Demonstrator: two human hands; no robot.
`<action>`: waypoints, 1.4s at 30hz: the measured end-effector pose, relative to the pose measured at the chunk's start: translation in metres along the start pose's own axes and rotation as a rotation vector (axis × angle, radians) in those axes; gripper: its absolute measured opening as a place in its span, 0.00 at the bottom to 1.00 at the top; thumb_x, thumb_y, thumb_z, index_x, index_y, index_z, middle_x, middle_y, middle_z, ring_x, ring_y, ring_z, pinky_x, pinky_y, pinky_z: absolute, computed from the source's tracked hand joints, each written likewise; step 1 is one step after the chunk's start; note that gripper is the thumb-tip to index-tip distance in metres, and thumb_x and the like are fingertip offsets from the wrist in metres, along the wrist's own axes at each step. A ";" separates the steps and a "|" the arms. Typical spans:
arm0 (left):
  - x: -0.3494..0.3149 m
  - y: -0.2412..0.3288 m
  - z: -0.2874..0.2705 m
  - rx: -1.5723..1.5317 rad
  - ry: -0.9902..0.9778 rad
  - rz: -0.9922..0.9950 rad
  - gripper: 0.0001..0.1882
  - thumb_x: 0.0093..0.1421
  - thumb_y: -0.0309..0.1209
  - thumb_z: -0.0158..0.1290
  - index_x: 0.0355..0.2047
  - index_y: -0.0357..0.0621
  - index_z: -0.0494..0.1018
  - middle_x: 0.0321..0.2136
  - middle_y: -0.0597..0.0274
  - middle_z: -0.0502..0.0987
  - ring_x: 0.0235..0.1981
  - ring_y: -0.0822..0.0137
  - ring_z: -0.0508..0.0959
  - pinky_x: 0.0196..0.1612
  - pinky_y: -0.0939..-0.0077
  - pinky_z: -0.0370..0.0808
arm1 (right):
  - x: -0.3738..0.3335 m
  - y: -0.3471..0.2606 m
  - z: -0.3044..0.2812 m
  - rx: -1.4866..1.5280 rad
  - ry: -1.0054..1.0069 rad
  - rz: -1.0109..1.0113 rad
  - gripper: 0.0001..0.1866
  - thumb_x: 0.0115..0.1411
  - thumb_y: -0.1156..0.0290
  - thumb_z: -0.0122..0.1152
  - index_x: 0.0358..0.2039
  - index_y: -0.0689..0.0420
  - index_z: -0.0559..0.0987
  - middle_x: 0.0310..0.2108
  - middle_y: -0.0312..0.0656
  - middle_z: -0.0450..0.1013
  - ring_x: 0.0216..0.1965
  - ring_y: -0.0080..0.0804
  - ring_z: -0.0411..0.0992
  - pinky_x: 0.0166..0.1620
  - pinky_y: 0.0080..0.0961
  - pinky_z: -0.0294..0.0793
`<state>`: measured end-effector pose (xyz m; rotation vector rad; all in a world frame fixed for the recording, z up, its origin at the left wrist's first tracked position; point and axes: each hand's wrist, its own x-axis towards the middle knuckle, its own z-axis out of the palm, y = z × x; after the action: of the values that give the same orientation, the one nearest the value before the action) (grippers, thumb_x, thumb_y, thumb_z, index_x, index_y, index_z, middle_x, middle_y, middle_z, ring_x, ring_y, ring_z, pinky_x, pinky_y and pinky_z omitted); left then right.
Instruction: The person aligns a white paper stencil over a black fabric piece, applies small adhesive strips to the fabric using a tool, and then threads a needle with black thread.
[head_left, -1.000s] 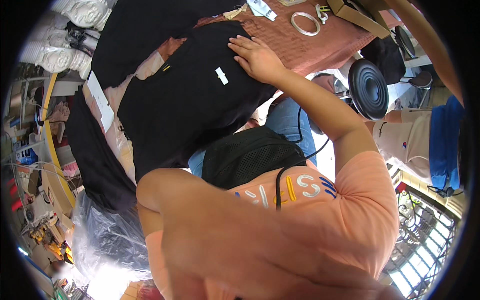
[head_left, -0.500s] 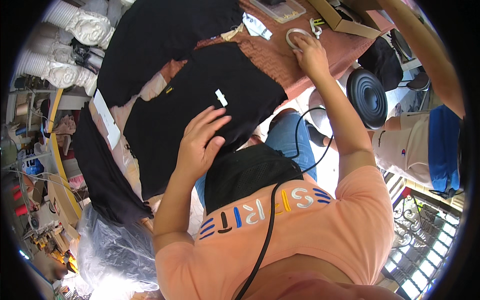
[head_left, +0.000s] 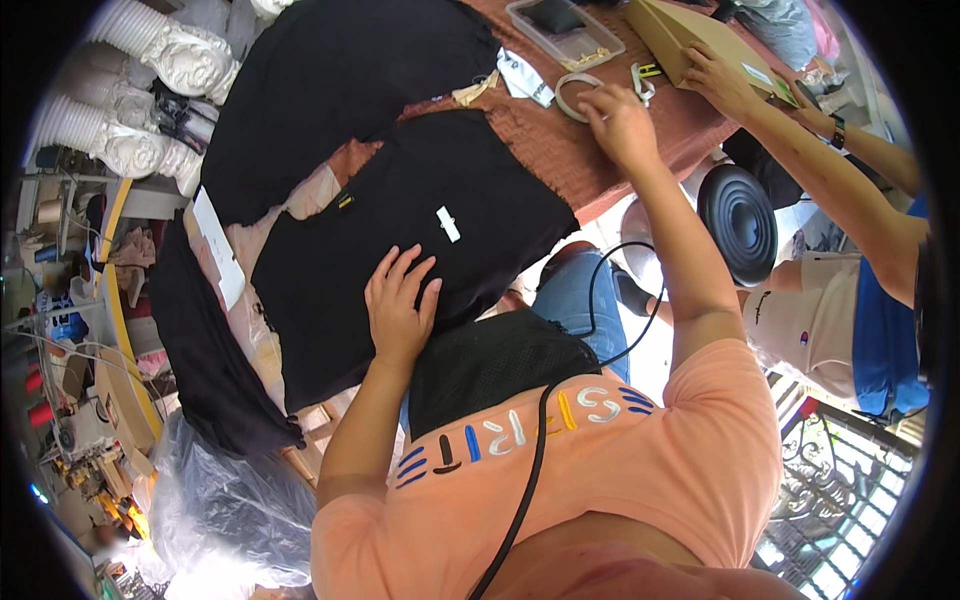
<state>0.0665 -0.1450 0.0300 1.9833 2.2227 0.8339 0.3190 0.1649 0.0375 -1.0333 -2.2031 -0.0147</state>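
A large black fabric piece lies on the brown-covered table in front of me, a small white tag on top of it. My left hand rests flat on its near part, fingers stretched out and slightly apart. Out to the far right, my right hand has its fingers bent at the edge of a pale ring-shaped tape roll; the fingertips partly cover the roll. Just beyond that hand lies a small yellow tool with a white strap. A narrow yellow marker-like piece sits on the black fabric.
Another person's hand holds a cardboard box at the far right. A clear plastic tray stands behind the tape. More black fabric covers the far left. A black round stool stands right; a black cable crosses my lap.
My left hand has come down onto the black fabric. The tape roll has shifted left with my right hand. The other person's hands have come onto the cardboard box, which is turned.
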 end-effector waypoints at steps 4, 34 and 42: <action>0.001 0.002 0.001 -0.003 0.027 -0.004 0.12 0.60 0.36 0.53 0.43 0.50 0.78 0.51 0.67 0.74 0.58 0.58 0.67 0.57 0.62 0.61 | 0.003 -0.004 -0.001 0.103 0.010 0.061 0.09 0.56 0.65 0.61 0.36 0.52 0.83 0.38 0.43 0.76 0.42 0.45 0.72 0.46 0.36 0.72; -0.009 -0.010 0.014 -0.071 0.136 0.017 0.12 0.57 0.39 0.56 0.41 0.54 0.78 0.50 0.72 0.74 0.58 0.63 0.66 0.56 0.60 0.62 | -0.029 -0.147 0.063 0.324 -0.302 -0.300 0.17 0.59 0.77 0.52 0.49 0.54 0.76 0.53 0.46 0.70 0.57 0.47 0.65 0.58 0.37 0.65; -0.009 -0.010 0.012 -0.067 0.125 0.023 0.12 0.57 0.38 0.55 0.42 0.54 0.78 0.51 0.72 0.73 0.58 0.63 0.66 0.57 0.60 0.63 | -0.030 -0.147 0.063 0.297 -0.261 -0.319 0.18 0.57 0.79 0.52 0.48 0.54 0.77 0.53 0.46 0.70 0.56 0.47 0.67 0.57 0.38 0.66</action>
<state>0.0638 -0.1493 0.0124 1.9815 2.2076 1.0480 0.1953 0.0621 0.0109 -0.5386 -2.4905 0.3098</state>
